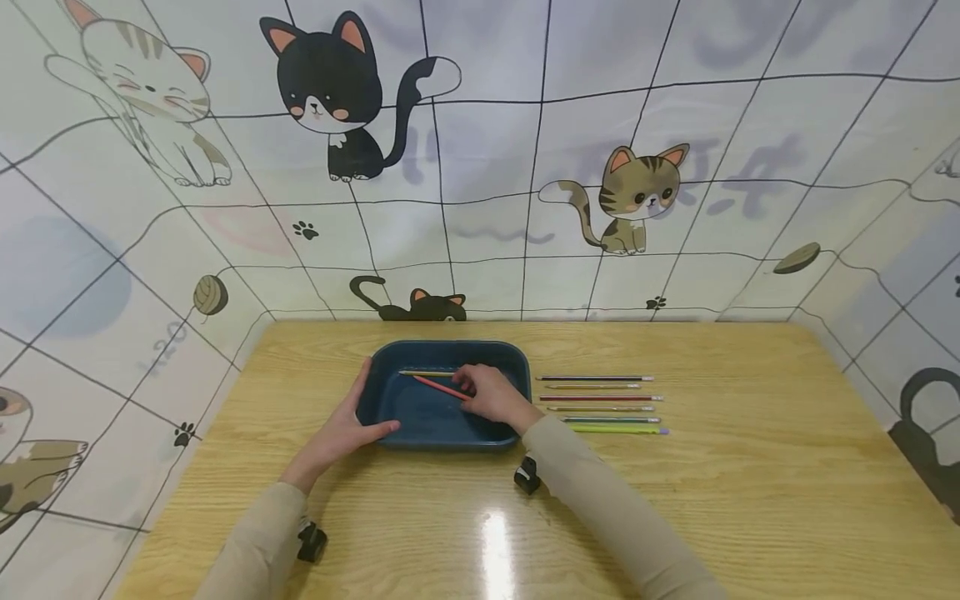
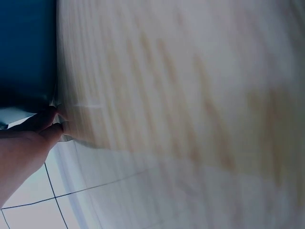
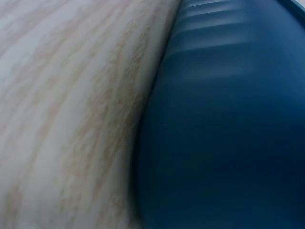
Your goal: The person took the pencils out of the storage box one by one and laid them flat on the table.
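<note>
A dark blue rectangular tray (image 1: 450, 444) rests on the wooden table. My left hand (image 1: 341, 429) holds its left near corner, fingers along the outer left wall and thumb over the near rim. In the left wrist view, the fingertips of the left hand (image 2: 35, 136) touch the blue tray (image 2: 28, 52). My right hand (image 1: 495, 398) is over the tray's right half and pinches a red pencil (image 1: 438, 387), tilted inside the tray. Behind it a yellowish pencil (image 1: 427, 373) lies along the far inner side. In the right wrist view, only the tray's outer wall (image 3: 224, 124) and table show.
Right of the tray, several pencils lie in roughly parallel rows, among them a dark red pencil (image 1: 600, 398) and a bright yellow-green one (image 1: 615, 429). The wooden table (image 1: 750, 467) meets a cat-patterned sheet (image 1: 487, 233) at the back and sides.
</note>
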`<state>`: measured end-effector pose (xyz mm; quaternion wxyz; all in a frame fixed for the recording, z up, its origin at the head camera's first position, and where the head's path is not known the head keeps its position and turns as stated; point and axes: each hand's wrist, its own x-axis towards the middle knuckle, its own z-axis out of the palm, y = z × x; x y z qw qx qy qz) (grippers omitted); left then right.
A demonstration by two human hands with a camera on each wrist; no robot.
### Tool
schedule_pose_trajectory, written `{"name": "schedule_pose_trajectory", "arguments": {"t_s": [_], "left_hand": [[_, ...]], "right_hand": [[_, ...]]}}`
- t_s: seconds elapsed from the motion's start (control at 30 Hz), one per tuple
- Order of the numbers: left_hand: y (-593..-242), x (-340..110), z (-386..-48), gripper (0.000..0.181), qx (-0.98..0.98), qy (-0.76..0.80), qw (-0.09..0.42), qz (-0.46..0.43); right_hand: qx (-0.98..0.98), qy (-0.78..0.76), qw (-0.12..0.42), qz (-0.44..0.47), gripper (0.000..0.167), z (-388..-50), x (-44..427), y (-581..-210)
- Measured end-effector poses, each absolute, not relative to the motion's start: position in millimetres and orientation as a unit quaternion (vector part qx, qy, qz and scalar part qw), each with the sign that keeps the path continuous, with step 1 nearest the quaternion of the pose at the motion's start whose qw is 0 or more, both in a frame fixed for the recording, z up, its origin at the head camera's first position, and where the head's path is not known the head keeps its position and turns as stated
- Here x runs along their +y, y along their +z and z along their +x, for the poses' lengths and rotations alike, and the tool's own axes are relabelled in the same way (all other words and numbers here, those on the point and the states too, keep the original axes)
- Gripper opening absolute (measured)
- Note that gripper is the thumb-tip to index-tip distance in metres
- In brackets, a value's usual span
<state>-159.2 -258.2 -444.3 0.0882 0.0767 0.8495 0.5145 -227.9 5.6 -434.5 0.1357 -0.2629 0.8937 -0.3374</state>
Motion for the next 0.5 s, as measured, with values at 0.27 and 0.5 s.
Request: {"name": "schedule_pose_trajectory", "arguments": {"t_s": [0.27,0.5], "left_hand": [[-444,-259,-160,0.11,0.849,0.515,0.086,0.077],[-424,-250,-153,0.108,0.844,0.523,0.089,0.083]], "right_hand": [[0.898,-0.322,0.122,-0.273,0.033,-228,6,-435],[0.874,-0.389,0.164,-0.241,0.038,-227,7,-434]]}}
